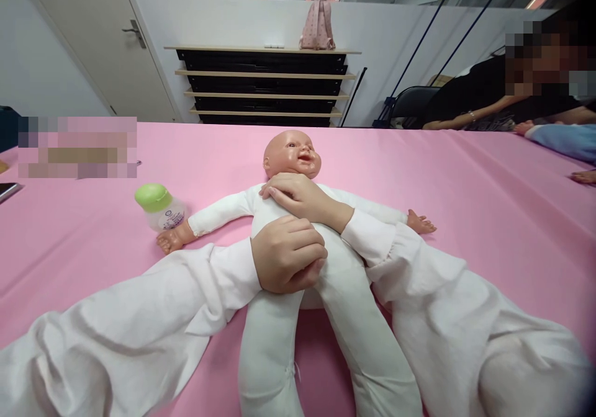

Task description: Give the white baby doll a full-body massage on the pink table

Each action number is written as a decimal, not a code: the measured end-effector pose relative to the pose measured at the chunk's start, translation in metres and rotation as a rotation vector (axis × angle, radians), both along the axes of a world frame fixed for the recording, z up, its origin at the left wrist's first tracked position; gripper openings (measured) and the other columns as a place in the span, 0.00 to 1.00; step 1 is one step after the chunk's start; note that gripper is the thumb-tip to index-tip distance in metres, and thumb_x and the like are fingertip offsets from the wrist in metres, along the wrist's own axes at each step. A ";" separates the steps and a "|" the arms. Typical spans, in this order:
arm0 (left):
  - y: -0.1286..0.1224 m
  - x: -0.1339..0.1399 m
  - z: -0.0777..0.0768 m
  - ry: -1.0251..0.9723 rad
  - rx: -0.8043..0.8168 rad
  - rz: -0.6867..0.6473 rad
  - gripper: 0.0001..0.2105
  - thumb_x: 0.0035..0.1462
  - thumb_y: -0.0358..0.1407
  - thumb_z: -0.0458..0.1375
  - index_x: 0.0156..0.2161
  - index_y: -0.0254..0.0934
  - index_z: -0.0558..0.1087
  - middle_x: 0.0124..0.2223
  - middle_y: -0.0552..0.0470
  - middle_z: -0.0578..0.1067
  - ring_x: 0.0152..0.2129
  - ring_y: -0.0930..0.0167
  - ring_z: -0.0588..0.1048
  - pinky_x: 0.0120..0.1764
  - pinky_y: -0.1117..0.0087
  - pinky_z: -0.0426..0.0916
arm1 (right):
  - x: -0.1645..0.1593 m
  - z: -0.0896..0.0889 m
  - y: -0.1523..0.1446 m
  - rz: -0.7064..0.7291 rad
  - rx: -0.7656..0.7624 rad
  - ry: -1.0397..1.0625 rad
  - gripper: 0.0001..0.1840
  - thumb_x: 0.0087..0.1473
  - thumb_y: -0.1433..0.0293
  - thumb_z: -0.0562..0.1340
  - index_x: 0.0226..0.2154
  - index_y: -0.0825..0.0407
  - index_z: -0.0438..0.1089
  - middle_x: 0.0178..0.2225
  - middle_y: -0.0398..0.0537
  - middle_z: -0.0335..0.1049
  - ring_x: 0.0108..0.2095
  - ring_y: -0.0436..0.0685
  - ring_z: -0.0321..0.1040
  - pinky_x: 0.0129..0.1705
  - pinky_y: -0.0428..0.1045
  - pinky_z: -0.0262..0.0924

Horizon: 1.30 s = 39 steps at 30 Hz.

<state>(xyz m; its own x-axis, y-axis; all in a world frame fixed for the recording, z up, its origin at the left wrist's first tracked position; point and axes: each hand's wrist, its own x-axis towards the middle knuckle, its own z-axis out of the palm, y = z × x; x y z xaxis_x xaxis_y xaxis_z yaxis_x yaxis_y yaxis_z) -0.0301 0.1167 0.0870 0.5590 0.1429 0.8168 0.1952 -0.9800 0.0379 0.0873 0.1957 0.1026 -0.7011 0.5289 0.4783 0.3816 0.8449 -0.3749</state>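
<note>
A baby doll [335, 262] with a white cloth body lies face up, its legs toward me. Its bare plastic head [291, 155] is turned toward the right. My right hand [307, 197] lies across the upper chest with its fingers stretched out flat. Lower down, on the belly, rests my left hand [289, 254] with curled fingers; its palm side is hidden, so I cannot see whether anything is inside. Beside the doll's arm on the left stands a small clear bottle [166, 214] with a green cap, close to the doll's hand.
A pink cloth [484, 237] covers the table. At the left edge lies a phone-like object [8, 192]. Another person [484, 88] leans at the table's far right, near a blue-clothed doll [561, 141]. Shelves [265, 74] with a pink backpack [318, 25] stand behind.
</note>
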 end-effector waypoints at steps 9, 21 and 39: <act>0.001 0.000 -0.001 0.000 0.000 0.004 0.09 0.53 0.28 0.46 0.26 0.34 0.68 0.25 0.50 0.74 0.24 0.72 0.68 0.28 0.70 0.63 | 0.000 0.000 0.000 -0.003 -0.001 0.001 0.15 0.59 0.71 0.49 0.32 0.56 0.71 0.34 0.49 0.72 0.37 0.53 0.67 0.42 0.49 0.59; 0.000 0.000 -0.001 -0.001 -0.001 0.016 0.09 0.53 0.29 0.46 0.26 0.35 0.67 0.25 0.51 0.74 0.24 0.72 0.68 0.28 0.70 0.62 | 0.000 -0.001 0.001 0.007 0.000 0.004 0.15 0.59 0.71 0.49 0.32 0.56 0.70 0.34 0.49 0.72 0.38 0.53 0.67 0.42 0.49 0.59; 0.001 0.000 0.001 0.024 -0.016 0.004 0.09 0.53 0.29 0.47 0.27 0.33 0.69 0.27 0.50 0.75 0.25 0.71 0.70 0.29 0.70 0.64 | 0.000 -0.001 0.001 0.008 0.007 0.005 0.15 0.59 0.72 0.49 0.33 0.56 0.71 0.34 0.48 0.73 0.38 0.53 0.67 0.43 0.49 0.60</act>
<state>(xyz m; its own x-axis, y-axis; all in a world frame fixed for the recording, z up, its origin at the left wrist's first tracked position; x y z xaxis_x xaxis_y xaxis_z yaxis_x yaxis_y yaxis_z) -0.0303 0.1180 0.0882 0.5780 0.1579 0.8006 0.2005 -0.9785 0.0483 0.0872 0.1968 0.1021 -0.7033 0.5194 0.4854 0.3727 0.8508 -0.3704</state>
